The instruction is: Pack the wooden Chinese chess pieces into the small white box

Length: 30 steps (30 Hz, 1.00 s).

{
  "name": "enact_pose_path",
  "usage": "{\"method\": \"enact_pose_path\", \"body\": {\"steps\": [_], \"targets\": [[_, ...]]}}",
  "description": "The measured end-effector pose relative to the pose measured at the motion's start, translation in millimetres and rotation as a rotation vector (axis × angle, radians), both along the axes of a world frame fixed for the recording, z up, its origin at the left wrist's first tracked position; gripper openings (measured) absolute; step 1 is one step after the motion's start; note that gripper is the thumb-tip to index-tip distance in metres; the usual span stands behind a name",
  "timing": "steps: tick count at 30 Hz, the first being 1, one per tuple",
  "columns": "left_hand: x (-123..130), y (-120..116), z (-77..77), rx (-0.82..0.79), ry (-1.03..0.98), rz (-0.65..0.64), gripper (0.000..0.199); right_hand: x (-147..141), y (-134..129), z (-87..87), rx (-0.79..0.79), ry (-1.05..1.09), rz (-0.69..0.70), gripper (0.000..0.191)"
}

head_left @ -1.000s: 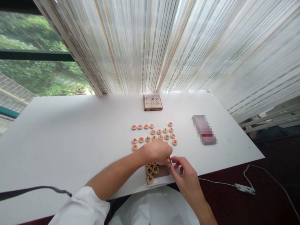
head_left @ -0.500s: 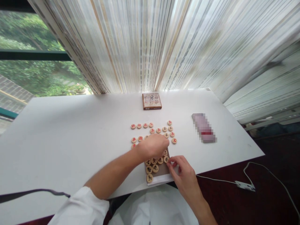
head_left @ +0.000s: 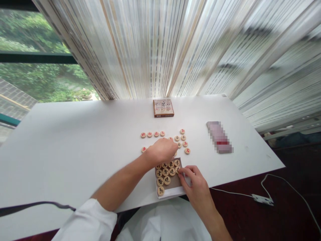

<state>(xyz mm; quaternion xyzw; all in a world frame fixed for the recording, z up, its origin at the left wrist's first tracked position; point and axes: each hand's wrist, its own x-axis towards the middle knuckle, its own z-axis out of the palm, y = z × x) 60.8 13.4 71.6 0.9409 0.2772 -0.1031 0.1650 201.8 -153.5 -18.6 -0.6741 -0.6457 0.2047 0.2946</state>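
Observation:
An open shallow box (head_left: 175, 191) at the table's front edge holds several round wooden pieces with black characters. My right hand (head_left: 196, 183) is at the box's right side, thumb and forefinger pinched on a black-marked piece (head_left: 177, 170) in the right column. Just beyond the box's far edge, my left hand (head_left: 162, 152) hovers over loose pieces, its fingers curled down and together. Its fingertips are mostly hidden, so what they hold cannot be made out. Loose pieces with red characters, such as one at the far right (head_left: 182, 131), and some with black ones (head_left: 183, 137) lie around it.
A flat lidded box with printed characters (head_left: 164, 108) lies at the back of the white table (head_left: 75, 140). To the right is a blurred pinkish item (head_left: 219, 138). A white cable with a power strip (head_left: 262, 199) is on the dark floor. Striped curtains hang behind the table.
My left hand has shifted slightly left and away from the box, uncovering more of its far row of pieces. My right hand has barely moved. The view has shifted slightly.

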Motion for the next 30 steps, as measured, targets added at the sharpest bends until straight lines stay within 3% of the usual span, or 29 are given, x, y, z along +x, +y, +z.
{"method": "enact_pose_path", "body": {"steps": [6, 17, 30], "targets": [[-6.3, 6.7, 1.6, -0.031, -0.012, 0.019, 0.014, 0.3, -0.2, 1.4, 0.012, 0.006, -0.007, 0.014], [-43.7, 42.9, 20.0, -0.155, -0.082, 0.202, 0.018, -0.1, 1.6, -4.6, 0.031, 0.016, -0.013, 0.016], [-39.6, 41.0, 18.7, -0.139, -0.047, 0.208, 0.019, -1.0, 6.2, 4.9, 0.053, 0.034, -0.045, 0.010]]}}
